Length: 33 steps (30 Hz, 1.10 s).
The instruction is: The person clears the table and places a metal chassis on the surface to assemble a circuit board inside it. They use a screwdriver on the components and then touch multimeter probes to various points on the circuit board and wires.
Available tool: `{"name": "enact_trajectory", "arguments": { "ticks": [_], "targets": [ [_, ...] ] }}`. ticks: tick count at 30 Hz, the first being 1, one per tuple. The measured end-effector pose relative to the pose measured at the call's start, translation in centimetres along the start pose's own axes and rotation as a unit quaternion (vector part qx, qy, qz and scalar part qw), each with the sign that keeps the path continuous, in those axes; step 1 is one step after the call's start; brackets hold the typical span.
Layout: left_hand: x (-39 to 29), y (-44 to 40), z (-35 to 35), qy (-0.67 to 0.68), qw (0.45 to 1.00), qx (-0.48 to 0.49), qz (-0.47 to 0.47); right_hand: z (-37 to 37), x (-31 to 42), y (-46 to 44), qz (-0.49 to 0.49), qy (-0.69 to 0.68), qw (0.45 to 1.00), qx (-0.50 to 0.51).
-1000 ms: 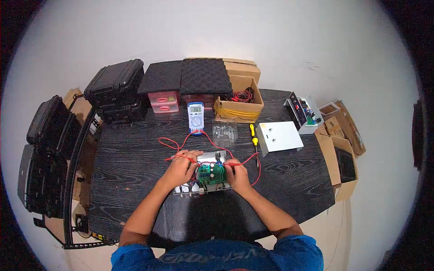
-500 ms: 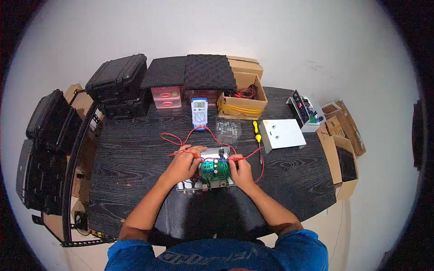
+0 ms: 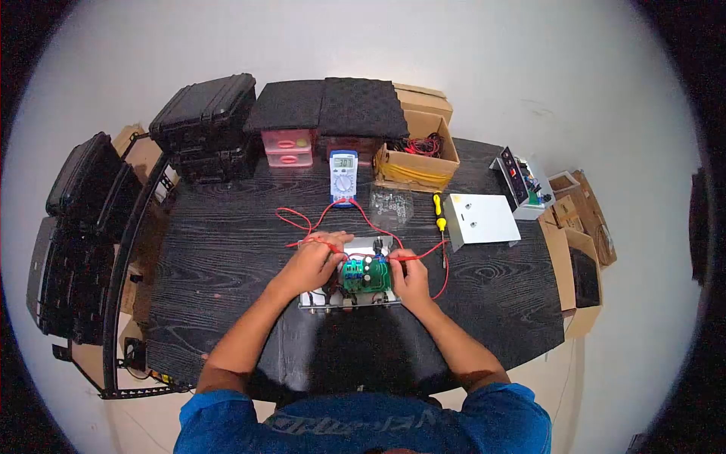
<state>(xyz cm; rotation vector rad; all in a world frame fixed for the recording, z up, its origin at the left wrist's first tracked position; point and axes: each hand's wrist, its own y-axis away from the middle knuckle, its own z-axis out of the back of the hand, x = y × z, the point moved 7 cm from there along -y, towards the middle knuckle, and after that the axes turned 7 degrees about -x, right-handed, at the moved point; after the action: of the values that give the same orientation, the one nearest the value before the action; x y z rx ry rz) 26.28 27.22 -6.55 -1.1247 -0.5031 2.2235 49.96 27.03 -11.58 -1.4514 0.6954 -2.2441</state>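
A green circuit board (image 3: 366, 277) sits in an open metal chassis (image 3: 361, 244) at the table's near middle. My left hand (image 3: 308, 266) is closed around a red test probe (image 3: 327, 243), at the board's left edge. On the other side, my right hand (image 3: 409, 277) pinches a second red probe (image 3: 417, 257) at the board's upper right corner. Both tips are too small to place exactly. Red leads run to a blue-edged multimeter (image 3: 343, 180) behind the chassis, its display lit with digits that look like 307.
A yellow-black screwdriver (image 3: 440, 215) and white metal cover (image 3: 485, 220) lie to the right, near a clear bag (image 3: 391, 206) of small parts. Behind stand a cardboard box (image 3: 417, 171) of cables, pink drawers (image 3: 289, 150) and black cases (image 3: 206, 113). Another opened unit (image 3: 523, 181) stands far right.
The whole view has shifted slightly, with the table's objects appearing a little higher and to the right. Both hands keep their probes at the board.
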Motion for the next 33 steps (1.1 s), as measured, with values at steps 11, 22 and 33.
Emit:
{"name": "enact_trajectory", "arguments": {
  "ticks": [11, 22, 33],
  "targets": [
    [6.4, 1.7, 3.6, 0.209, 0.930, -0.246, 0.174, 3.0, -3.3, -1.1, -0.182, -0.123, 0.971, -0.092],
    [7.5, 2.6, 3.5, 0.238, 0.921, -0.247, 0.185, 3.8, -5.3, -1.7, -0.167, -0.059, 0.979, -0.104],
    [-1.1, -0.5, 3.5, -0.195, 0.977, 0.040, 0.074, 3.1, -6.3, -1.4, -0.168, -0.094, 0.975, -0.108]
  ]
}}
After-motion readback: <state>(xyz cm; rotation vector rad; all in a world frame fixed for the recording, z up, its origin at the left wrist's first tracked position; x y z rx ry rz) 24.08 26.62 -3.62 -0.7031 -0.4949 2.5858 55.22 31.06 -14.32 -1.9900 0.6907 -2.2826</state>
